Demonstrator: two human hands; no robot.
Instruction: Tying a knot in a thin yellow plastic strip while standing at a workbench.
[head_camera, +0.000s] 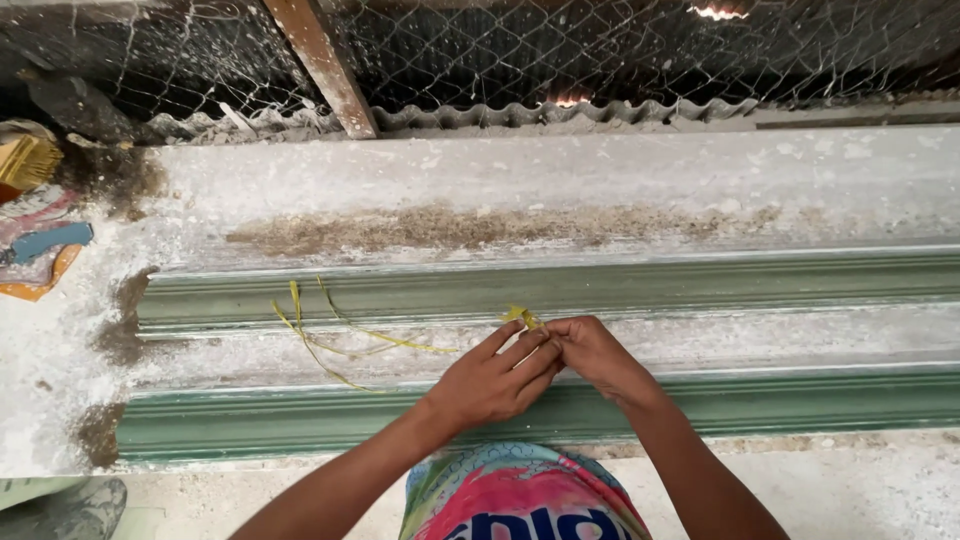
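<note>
Hands meet at the middle of the view, over the green mould (600, 285) lying lengthwise on the worktop (560, 180). The left hand (490, 378) comes in from the lower left with the forearm angled up and to the right, its fingers (520, 345) stretched forward and closed against those of the other hand. The right hand (592, 352) comes in from the lower right, wrist bent inward, fingers curled shut. Between them both hands pinch a knot of yellow fibre strands (520, 317), which sticks up just above the fingertips; the loose ends of the strands trail away to the left across the mould's pale middle channel.

The worktop is a long slab dusted with white powder, with brown stains along its far half and at its left end. A yellow brush (28, 160) and a blue-handled tool (50, 242) lie at the far left. Behind the slab runs corrugated sheet (560, 112), then wire mesh (520, 45) crossed by a slanting wooden post (322, 65).
</note>
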